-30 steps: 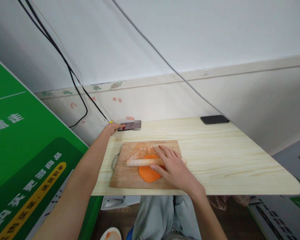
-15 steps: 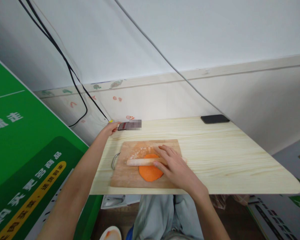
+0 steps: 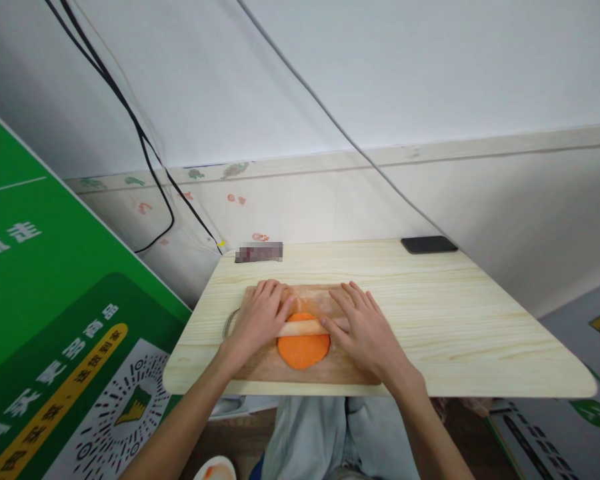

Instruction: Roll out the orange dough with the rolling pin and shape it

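Note:
A round, flat sheet of orange dough [image 3: 304, 352] lies on a wooden cutting board [image 3: 300, 377] dusted with flour. Across the dough runs a pale wooden rolling pin [image 3: 303, 327]. My left hand [image 3: 265, 312] lies over the pin's left end, fingers together and pointing away from me, thumb towards the dough. Over the right end sits my right hand [image 3: 363, 327], its fingers reaching forward and its thumb along the pin. Both ends of the pin are hidden under my hands. The board's metal handle [image 3: 230, 323] shows beside my left wrist.
A blurred-out dark phone-like object [image 3: 259, 252] lies at the table's back left, and a black phone [image 3: 429, 245] at the back right. Black cables [image 3: 145, 140] hang by the wall. A green printed panel [image 3: 40, 293] stands left. Below the table is a white plate [image 3: 216, 468].
My left hand has left the phone-like object at the back left and come down onto the rolling pin's left end. My right hand has stayed at the right end.

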A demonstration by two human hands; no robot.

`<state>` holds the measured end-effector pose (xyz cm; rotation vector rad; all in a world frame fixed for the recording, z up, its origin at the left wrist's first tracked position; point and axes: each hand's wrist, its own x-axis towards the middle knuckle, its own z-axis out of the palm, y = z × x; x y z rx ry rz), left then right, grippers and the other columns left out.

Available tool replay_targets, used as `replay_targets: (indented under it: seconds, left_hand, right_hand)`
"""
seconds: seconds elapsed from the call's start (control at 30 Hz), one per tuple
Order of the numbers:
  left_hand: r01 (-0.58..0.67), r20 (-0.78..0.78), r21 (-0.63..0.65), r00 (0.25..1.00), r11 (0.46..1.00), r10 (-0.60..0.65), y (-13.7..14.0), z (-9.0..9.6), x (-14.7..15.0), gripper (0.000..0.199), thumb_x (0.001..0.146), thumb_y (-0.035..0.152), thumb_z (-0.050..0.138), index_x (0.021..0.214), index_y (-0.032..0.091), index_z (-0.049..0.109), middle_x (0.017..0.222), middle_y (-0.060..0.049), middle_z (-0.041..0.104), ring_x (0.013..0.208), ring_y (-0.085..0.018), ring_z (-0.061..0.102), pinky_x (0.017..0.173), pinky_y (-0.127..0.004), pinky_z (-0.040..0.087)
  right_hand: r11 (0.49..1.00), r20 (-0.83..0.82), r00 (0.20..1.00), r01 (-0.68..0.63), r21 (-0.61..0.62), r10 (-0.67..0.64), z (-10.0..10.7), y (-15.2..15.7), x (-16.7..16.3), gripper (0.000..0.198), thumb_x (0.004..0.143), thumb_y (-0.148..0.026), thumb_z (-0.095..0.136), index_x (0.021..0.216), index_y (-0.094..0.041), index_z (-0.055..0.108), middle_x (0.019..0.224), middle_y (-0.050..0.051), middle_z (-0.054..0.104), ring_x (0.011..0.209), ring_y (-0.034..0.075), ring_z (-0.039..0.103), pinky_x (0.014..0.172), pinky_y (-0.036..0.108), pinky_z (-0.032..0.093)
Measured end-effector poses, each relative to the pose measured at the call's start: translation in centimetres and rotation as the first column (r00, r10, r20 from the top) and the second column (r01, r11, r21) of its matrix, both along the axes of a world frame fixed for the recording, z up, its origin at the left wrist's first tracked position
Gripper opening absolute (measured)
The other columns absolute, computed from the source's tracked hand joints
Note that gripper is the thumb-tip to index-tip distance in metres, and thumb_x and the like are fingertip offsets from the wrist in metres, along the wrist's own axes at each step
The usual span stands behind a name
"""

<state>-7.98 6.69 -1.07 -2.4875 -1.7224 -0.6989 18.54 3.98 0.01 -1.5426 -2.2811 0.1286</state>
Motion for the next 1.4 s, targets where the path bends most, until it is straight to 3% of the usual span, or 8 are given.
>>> replay_targets:
  seconds: [0.13, 0.3, 0.53, 0.7, 0.9, 1.1, 1.23, 1.4]
  left_hand:
    - [-0.045, -0.015, 0.014, 0.999, 0.999, 0.046, -0.6, -1.3, 0.2, 0.033, 0.115, 0.037, 0.046, 0.131, 0.020, 0.069, 0.137, -0.014, 0.071, 0.136, -0.033, 0.062, 0.121, -0.056, 0.050]
    - [-0.037, 0.103, -0.011, 0.994, 0.999, 0.038, -2.3, -2.6, 0.2, 0.045, 0.116, 0.039, 0.045, 0.154, 0.019, 0.059, 0.155, -0.014, 0.064, 0.161, -0.033, 0.047, 0.133, -0.056, 0.044]
    - [-0.072, 0.192, -0.014, 0.979, 0.997, 0.073, -5.4, -3.8, 0.6, 0.050, 0.113, 0.034, 0.047, 0.160, 0.020, 0.057, 0.164, -0.017, 0.059, 0.162, -0.036, 0.047, 0.132, -0.062, 0.046]
    - [-0.118, 0.189, -0.005, 0.975, 0.993, 0.117, -5.2, -3.6, 0.8, 0.046, 0.112, 0.033, 0.046, 0.152, 0.016, 0.061, 0.159, -0.019, 0.061, 0.159, -0.036, 0.049, 0.133, -0.063, 0.046]
    - [-0.227, 0.180, 0.019, 0.959, 0.974, 0.220, -2.6, -3.5, 0.6, 0.041, 0.109, 0.031, 0.049, 0.146, 0.019, 0.064, 0.152, -0.018, 0.065, 0.160, -0.038, 0.047, 0.136, -0.064, 0.040]
    - [-0.323, 0.176, 0.046, 0.934, 0.945, 0.311, -1.0, -3.7, 0.8, 0.039, 0.107, 0.024, 0.049, 0.142, 0.019, 0.067, 0.146, -0.018, 0.068, 0.159, -0.037, 0.050, 0.133, -0.061, 0.045]
    - [-0.309, 0.111, 0.022, 0.946, 0.951, 0.305, -1.2, -2.7, 1.1, 0.042, 0.108, 0.025, 0.049, 0.145, 0.016, 0.067, 0.151, -0.020, 0.066, 0.160, -0.037, 0.049, 0.133, -0.061, 0.044]
    - [-0.246, 0.058, 0.024, 0.968, 0.969, 0.244, -3.4, -2.2, 1.4, 0.048, 0.111, 0.028, 0.047, 0.154, 0.014, 0.062, 0.163, -0.019, 0.061, 0.166, -0.036, 0.043, 0.138, -0.061, 0.036]
  right_hand:
    - [1.000, 0.041, 0.999, -0.010, 0.029, 0.009, -0.9, -0.2, -0.2, 0.055, 0.115, -0.044, 0.049, 0.156, -0.011, 0.067, 0.171, 0.020, 0.055, 0.165, 0.040, 0.042, 0.134, 0.063, 0.037]
    - [0.989, 0.007, 0.999, 0.034, 0.146, -0.036, -2.4, -1.5, -0.3, 0.053, 0.118, -0.033, 0.039, 0.156, -0.009, 0.066, 0.163, 0.017, 0.064, 0.161, 0.034, 0.050, 0.131, 0.055, 0.044]
    - [0.958, -0.017, 0.996, 0.086, 0.275, -0.085, -3.7, -4.8, -0.4, 0.052, 0.116, -0.027, 0.041, 0.157, -0.006, 0.064, 0.170, 0.017, 0.057, 0.166, 0.034, 0.041, 0.132, 0.055, 0.043]
    - [0.967, -0.006, 0.994, 0.110, 0.228, -0.111, -3.3, -4.8, -0.9, 0.051, 0.116, -0.025, 0.038, 0.155, -0.006, 0.066, 0.169, 0.018, 0.058, 0.165, 0.036, 0.043, 0.132, 0.060, 0.040]
    - [0.995, 0.009, 0.998, 0.061, 0.075, -0.062, -1.5, -1.8, -0.9, 0.053, 0.116, -0.027, 0.036, 0.155, -0.013, 0.068, 0.167, 0.016, 0.059, 0.167, 0.036, 0.039, 0.137, 0.066, 0.028]
    - [1.000, 0.073, 0.997, 0.008, 0.006, -0.009, -0.4, 0.6, -1.0, 0.052, 0.115, -0.026, 0.038, 0.158, -0.014, 0.065, 0.166, 0.017, 0.062, 0.167, 0.039, 0.040, 0.134, 0.069, 0.030]
    - [1.000, 0.101, 0.995, 0.010, 0.004, -0.011, -0.6, 0.6, -1.0, 0.053, 0.115, -0.026, 0.039, 0.160, -0.012, 0.064, 0.168, 0.018, 0.059, 0.166, 0.039, 0.041, 0.133, 0.067, 0.033]
    - [0.995, 0.092, 0.994, 0.055, 0.088, -0.063, -1.6, -1.3, -1.2, 0.056, 0.116, -0.027, 0.035, 0.160, -0.006, 0.062, 0.173, 0.023, 0.051, 0.167, 0.039, 0.039, 0.132, 0.063, 0.036]
